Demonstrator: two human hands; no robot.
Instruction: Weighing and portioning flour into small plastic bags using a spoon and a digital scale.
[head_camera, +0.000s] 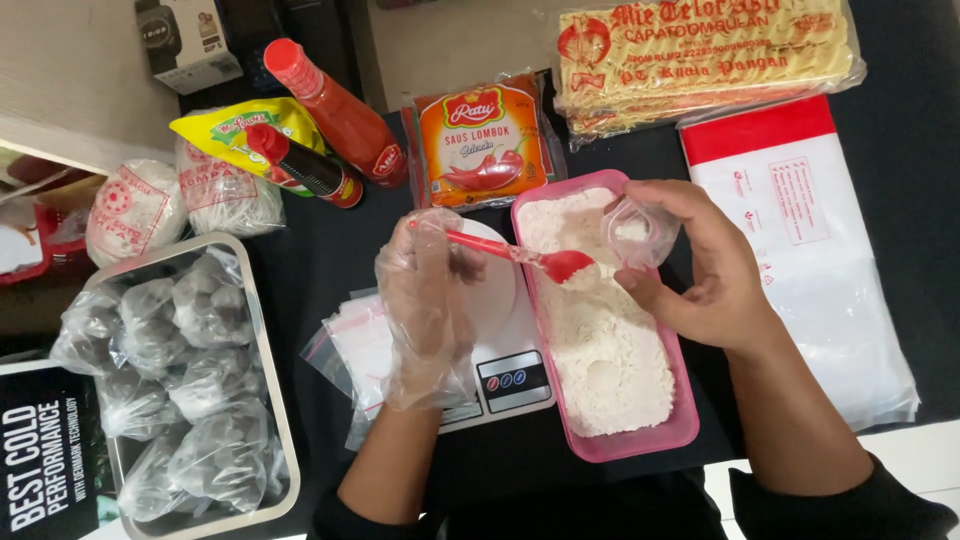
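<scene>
Both forearms reach in: gloved left hand (425, 300) grips a red spoon (535, 258) of flour (610, 340), right hand (700, 275) pinches a barely filled small bag (638, 230) open.

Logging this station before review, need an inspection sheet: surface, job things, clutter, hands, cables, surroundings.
Surface: black table, crowded.
Job's things: pink tray of white powder; red spoon carrying powder; small clear bag; white scale.
Clutter: sauce bottles, sauce sachet, noodle pack, stack of zip bags, metal tray of bagged dark balls, large white pouch.
Hands: left hand in a clear glove holds the spoon; right hand, bare, holds the small clear bag open.
Cables: nothing seen.
Surroundings: boxed watch top left.
</scene>
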